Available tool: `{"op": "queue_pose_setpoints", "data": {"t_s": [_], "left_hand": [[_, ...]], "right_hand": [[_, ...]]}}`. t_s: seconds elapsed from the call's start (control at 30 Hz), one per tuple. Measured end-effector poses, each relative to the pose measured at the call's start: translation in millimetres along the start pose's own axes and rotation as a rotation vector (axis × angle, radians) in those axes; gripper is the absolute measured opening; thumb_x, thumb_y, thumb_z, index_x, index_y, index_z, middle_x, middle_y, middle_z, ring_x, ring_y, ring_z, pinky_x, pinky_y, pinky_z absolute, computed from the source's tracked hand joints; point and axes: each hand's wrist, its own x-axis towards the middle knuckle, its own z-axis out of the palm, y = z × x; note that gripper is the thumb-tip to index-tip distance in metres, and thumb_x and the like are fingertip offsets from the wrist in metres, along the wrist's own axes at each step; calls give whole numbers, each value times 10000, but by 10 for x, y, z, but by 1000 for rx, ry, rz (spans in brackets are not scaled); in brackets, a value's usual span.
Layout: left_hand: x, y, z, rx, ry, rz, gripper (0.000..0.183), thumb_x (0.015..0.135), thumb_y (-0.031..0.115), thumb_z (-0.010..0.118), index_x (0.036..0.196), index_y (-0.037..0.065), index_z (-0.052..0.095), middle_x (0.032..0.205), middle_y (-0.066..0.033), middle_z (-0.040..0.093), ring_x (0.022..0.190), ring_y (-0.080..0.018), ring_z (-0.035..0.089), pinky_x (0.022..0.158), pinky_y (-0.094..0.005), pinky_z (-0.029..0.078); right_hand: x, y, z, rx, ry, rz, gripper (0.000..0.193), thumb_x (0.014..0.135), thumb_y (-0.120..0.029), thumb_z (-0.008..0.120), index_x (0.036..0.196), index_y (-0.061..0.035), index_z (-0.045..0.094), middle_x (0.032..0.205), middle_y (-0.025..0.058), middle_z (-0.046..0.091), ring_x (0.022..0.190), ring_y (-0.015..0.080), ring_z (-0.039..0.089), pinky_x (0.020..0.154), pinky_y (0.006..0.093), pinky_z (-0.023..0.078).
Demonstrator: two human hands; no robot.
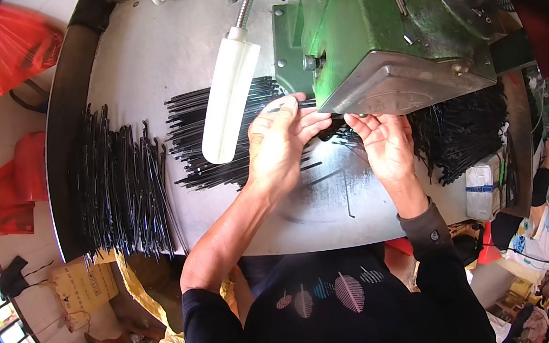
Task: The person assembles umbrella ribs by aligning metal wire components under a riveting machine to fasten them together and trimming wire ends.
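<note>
My left hand is closed in a pinch on a thin black rod, close to the left front corner of the green machine. Just under that machine's metal front block, my right hand has its fingers bent together. Its fingertips meet the block's lower edge, and whatever they hold is hidden there. Beside my left hand lies a layer of thin black rods. A tangled heap of black rods sits to the right of my right hand.
A white lamp head on a bendable neck hangs over the metal table. Another bundle of black rods lies at the left edge. A white-and-blue package stands at the right. Another person is at far right.
</note>
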Motion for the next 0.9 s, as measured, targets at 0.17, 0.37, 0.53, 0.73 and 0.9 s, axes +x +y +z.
{"op": "queue_pose_setpoints", "data": {"t_s": [0.17, 0.37, 0.53, 0.73, 0.9], "left_hand": [[2, 20, 37, 38, 31, 29, 296, 948, 168, 517, 1077, -97, 484, 911, -233, 611, 831, -289, 659, 772, -379, 570], [74, -85, 12, 132, 99, 117, 290, 948, 159, 514, 1031, -115, 472, 868, -239, 605, 730, -271, 667, 656, -336, 584], [95, -143, 33, 178, 115, 227, 261, 944, 162, 516, 954, -96, 483, 770, -216, 614, 658, -255, 663, 611, -316, 573], [122, -148, 60, 299, 76, 237, 291, 934, 205, 538, 961, -83, 510, 787, -187, 638, 669, -246, 671, 640, -322, 573], [172, -17, 73, 282, 8, 238, 297, 922, 228, 572, 869, -63, 604, 744, -172, 662, 659, -258, 678, 654, -348, 581]], "right_hand": [[30, 33, -33, 13, -31, -21, 233, 962, -197, 499, 1130, -39, 528, 1112, 144, 619, 969, 290, 638, 823, 456, 551], [-9, 93, -33, -6, -37, -25, 239, 967, -219, 487, 1109, -34, 539, 1060, 125, 628, 954, 291, 636, 870, 469, 528], [-62, 120, -108, 27, -147, -44, 213, 970, -213, 477, 1038, -38, 576, 996, 98, 646, 969, 300, 633, 899, 494, 509], [-46, 100, -138, 101, -59, -13, 171, 946, -218, 529, 1005, -72, 596, 980, 109, 655, 946, 288, 640, 869, 500, 520], [-131, 91, 72, 181, 91, 84, 244, 952, -285, 522, 994, -46, 500, 940, 141, 607, 825, 281, 666, 731, 456, 566]]}}
